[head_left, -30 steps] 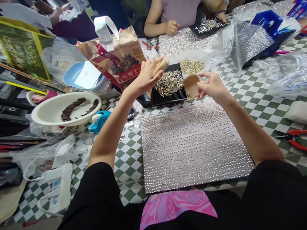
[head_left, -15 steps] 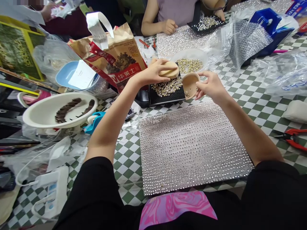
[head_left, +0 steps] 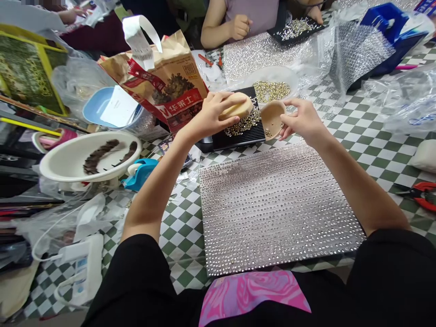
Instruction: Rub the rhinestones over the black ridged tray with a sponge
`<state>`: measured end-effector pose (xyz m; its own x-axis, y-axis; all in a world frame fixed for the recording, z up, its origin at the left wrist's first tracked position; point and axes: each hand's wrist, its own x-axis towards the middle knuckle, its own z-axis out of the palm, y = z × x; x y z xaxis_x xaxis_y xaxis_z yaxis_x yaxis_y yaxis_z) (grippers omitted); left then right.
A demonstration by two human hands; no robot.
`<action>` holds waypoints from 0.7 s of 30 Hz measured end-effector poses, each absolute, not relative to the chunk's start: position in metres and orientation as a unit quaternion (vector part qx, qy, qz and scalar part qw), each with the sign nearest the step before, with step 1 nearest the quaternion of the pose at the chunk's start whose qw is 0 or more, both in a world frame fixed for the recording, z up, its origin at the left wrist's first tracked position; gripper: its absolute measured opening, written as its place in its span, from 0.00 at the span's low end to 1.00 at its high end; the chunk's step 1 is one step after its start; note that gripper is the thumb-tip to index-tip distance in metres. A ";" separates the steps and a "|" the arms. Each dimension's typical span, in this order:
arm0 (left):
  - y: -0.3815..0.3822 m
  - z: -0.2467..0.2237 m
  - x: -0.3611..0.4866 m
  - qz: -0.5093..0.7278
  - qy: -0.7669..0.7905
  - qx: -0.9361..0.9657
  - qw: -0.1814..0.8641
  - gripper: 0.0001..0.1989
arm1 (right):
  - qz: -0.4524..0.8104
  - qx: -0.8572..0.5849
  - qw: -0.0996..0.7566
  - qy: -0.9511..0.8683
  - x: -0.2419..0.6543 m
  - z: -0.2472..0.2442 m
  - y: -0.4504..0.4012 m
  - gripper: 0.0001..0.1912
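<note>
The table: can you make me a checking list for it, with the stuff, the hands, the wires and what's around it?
Surface: green-and-white checked cloth, with a studded board on it.
Work things: pale pad over gems on a black tray; cannot tell if it touches them. Tan cup tilted by the tray's right edge, a few gems inside.
Clutter: paper bag, white bowl, pliers.
Grips: left hand holds the pad; right hand pinches the cup's rim.
Cables: white cable and power strip, left side.
Surroundings: co-worker opposite, near a second tray.
</note>
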<state>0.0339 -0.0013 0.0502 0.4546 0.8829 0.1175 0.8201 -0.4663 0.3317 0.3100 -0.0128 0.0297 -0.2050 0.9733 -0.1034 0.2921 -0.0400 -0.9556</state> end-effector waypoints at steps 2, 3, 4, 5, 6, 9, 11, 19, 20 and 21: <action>-0.015 0.049 0.037 0.120 0.504 0.848 0.113 0.26 | 0.489 -0.532 0.343 -0.601 0.310 0.030 -0.013 0.23; -0.021 0.047 0.038 0.111 0.505 0.849 0.110 0.26 | 0.487 -0.533 0.342 -0.602 0.310 0.030 -0.013 0.23; -0.025 0.046 0.039 0.106 0.508 0.848 0.107 0.26 | 0.486 -0.533 0.341 -0.603 0.310 0.030 -0.013 0.22; -0.028 0.045 0.039 0.103 0.510 0.847 0.104 0.26 | 0.486 -0.533 0.340 -0.604 0.310 0.030 -0.013 0.22; -0.031 0.044 0.040 0.103 0.512 0.847 0.103 0.26 | 0.485 -0.533 0.340 -0.604 0.310 0.029 -0.012 0.21; -0.032 0.043 0.037 0.111 0.502 0.850 0.112 0.26 | 0.488 -0.520 0.352 -0.607 0.310 0.027 -0.012 0.21; -0.028 0.043 0.032 0.132 0.500 0.848 0.115 0.26 | 0.489 -0.512 0.359 -0.609 0.310 0.025 -0.012 0.21; -0.003 0.036 0.009 0.151 0.568 0.804 0.092 0.24 | 0.480 -0.523 0.338 -0.618 0.310 0.027 -0.014 0.22; -0.003 0.033 0.008 0.150 0.569 0.803 0.091 0.24 | 0.481 -0.523 0.339 -0.616 0.310 0.028 -0.014 0.22; -0.005 0.031 0.008 0.149 0.570 0.803 0.091 0.24 | 0.483 -0.524 0.340 -0.614 0.310 0.028 -0.014 0.22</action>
